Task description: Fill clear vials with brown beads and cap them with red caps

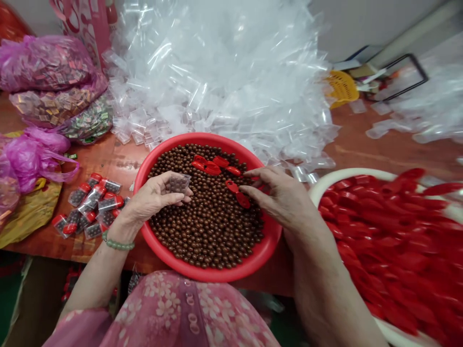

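Note:
My left hand point(156, 195) is closed around a small clear plastic box point(180, 183) with brown balls inside, held above the left part of a red basin point(207, 275). Round, shiny brown balls point(202, 226) fill much of this basin. Over its right side is my right hand point(273, 193), thumb and fingers apart and nothing gripped between them. Close to those fingertips lies a red plastic cap point(238, 193) on the balls. Several more red caps point(210, 166) rest on the balls toward the far side.
Several filled boxes with red ends point(96, 200) lie left of the basin. Behind it rises a big heap of clear plastic boxes point(224, 82). A white tub point(323, 185) of red caps stands at right. Pink bags point(47, 62) of small packets sit far left, a yellow basket point(343, 88) back right.

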`<state>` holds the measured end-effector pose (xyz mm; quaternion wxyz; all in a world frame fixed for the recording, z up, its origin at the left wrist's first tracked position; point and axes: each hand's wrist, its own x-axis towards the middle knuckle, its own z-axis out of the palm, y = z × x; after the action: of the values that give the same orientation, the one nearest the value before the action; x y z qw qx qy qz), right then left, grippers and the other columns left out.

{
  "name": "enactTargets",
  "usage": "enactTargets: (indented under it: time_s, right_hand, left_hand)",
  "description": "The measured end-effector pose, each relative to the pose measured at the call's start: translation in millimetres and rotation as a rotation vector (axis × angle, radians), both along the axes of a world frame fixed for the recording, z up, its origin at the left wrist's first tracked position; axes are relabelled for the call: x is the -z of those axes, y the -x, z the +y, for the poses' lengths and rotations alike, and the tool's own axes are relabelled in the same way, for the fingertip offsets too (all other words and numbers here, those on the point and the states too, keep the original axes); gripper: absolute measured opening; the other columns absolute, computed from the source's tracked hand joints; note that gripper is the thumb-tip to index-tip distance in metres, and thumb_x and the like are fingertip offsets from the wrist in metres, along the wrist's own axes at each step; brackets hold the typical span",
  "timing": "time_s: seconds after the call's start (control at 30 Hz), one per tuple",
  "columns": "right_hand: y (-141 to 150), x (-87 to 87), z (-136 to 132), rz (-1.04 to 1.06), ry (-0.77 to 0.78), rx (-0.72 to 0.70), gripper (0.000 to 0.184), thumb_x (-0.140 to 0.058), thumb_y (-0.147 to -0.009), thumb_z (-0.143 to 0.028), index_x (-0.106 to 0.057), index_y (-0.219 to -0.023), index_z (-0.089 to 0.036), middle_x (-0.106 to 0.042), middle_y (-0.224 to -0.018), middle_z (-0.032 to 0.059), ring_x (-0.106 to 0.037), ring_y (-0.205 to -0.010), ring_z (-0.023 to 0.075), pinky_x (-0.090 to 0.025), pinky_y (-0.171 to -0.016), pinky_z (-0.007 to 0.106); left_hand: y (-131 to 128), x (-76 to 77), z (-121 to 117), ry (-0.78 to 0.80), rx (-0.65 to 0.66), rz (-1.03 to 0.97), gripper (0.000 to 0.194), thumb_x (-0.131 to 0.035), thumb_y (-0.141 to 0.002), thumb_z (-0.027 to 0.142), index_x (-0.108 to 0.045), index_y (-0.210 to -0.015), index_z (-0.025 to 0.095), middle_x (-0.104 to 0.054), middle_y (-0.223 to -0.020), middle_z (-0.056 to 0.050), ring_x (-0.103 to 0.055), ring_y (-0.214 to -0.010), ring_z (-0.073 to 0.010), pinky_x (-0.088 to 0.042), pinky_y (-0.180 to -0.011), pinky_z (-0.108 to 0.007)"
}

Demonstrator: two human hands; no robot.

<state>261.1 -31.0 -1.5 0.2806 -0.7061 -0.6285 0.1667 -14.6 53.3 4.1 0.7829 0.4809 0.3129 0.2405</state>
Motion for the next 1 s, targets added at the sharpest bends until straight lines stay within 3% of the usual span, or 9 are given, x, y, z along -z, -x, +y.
enactTargets:
  time_s: [0.1,0.23,0.43,0.53,0.67,0.83,1.0]
  right_hand:
    - [-2.0,2.3,1.3,-0.005,0.022,0.006,0.023,-0.064,-0.082,-0.034,-0.068,-0.1,-0.02,-0.067,-0.09,0.0073,-0.06,-0.07,0.0199,-0.048,-0.068,0.036]
    - [5.2,-0.8,23.6,-0.024,0.049,-0.07,0.019,-0.063,-0.083,-0.03,-0.068,-0.098,-0.02,-0.068,-0.085,0.0054,-0.061,-0.071,0.0196,-0.048,-0.07,0.035]
    - [28.4,-7.2,62.4,-0.32,0.165,-0.183,0.02,-0.056,-0.089,-0.026,-0.068,-0.103,-0.016,-0.068,-0.1,0.011,-0.063,-0.091,0.0246,-0.046,-0.081,0.036]
    - [43.1,-6.5,66.2,-0.486,0.245,-0.202,0.024,-0.058,-0.09,-0.031,-0.067,-0.107,-0.016,-0.065,-0.104,0.0135,-0.063,-0.093,0.0273,-0.046,-0.076,0.036]
    - [51.4,-1.9,63.3,-0.53,0.258,-0.187,0.018,-0.057,-0.09,-0.027,-0.066,-0.102,-0.017,-0.062,-0.104,0.0134,-0.063,-0.09,0.027,-0.046,-0.07,0.035]
    - [38.2,-2.4,56.3,-0.245,0.103,-0.212,0.011,-0.061,-0.087,-0.028,-0.063,-0.082,-0.018,-0.062,-0.09,0.0088,-0.059,-0.081,0.0228,-0.046,-0.074,0.036]
    - [40.5,-11.2,41.7,0.475,0.132,-0.137,0.026,-0.068,-0.08,-0.045,-0.061,-0.081,-0.021,-0.063,-0.072,0.0005,-0.056,-0.063,0.0153,-0.044,-0.063,0.03]
  left_hand:
    - [0.6,0.5,0.6,-0.039,-0.011,0.022,0.035,-0.076,-0.074,0.024,-0.063,-0.104,0.015,-0.071,-0.094,-0.004,-0.067,-0.084,-0.0131,-0.048,-0.071,-0.022]
    - [-0.2,0.8,2.9,-0.075,-0.05,0.045,0.032,-0.076,-0.074,0.026,-0.064,-0.102,0.015,-0.071,-0.091,-0.003,-0.066,-0.083,-0.0124,-0.047,-0.07,-0.021]
    - [-2.5,1.1,2.6,-0.066,-0.102,0.058,0.033,-0.076,-0.074,0.029,-0.063,-0.101,0.013,-0.069,-0.087,-0.004,-0.064,-0.082,-0.0136,-0.048,-0.073,-0.024]
    - [-2.8,0.3,1.5,-0.067,-0.097,0.058,0.034,-0.075,-0.075,0.031,-0.063,-0.101,0.013,-0.069,-0.086,-0.004,-0.064,-0.081,-0.0135,-0.049,-0.074,-0.025]
    - [-2.5,-1.1,1.0,-0.082,-0.072,0.06,0.031,-0.073,-0.077,0.031,-0.062,-0.1,0.013,-0.068,-0.085,-0.003,-0.064,-0.082,-0.0136,-0.049,-0.074,-0.025]
    - [-1.3,-0.3,2.3,-0.071,-0.047,0.034,0.03,-0.073,-0.076,0.03,-0.063,-0.099,0.013,-0.068,-0.083,-0.003,-0.064,-0.079,-0.0122,-0.048,-0.073,-0.024]
    - [-3.4,0.3,-3.0,-0.019,-0.114,0.013,0.032,-0.075,-0.074,0.03,-0.062,-0.097,0.012,-0.069,-0.083,-0.004,-0.066,-0.078,-0.0126,-0.05,-0.073,-0.025]
